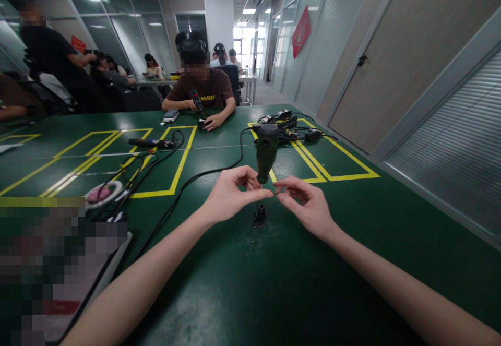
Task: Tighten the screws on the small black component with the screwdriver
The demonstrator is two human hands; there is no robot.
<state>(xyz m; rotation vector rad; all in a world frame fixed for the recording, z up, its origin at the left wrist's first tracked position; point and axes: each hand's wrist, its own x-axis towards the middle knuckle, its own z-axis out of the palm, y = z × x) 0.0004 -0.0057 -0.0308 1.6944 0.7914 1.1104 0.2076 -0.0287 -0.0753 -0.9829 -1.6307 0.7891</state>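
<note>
In the middle of the head view stands an upright dark tool [266,150], broad at the top and narrowing downward; its exact kind is unclear. My left hand [230,194] has its fingers curled and its thumb stretched across, closed around the tool's lower end. Just to the right, my right hand [307,205] holds its thumb and fingertips pinched close to that end; anything between them is too small to make out. Below the fingers, a small black piece [259,216] with a metallic tip sits on the table. My left thumb hides whether it joins the tool.
A black cable [183,185] runs over the green table [242,283]. Behind the tool lies a heap of cables and adapters [287,129]. At left are a tape roll [102,194] and a pen-like tool [151,143]. Opposite, a person [201,87] works with a screwdriver [197,100].
</note>
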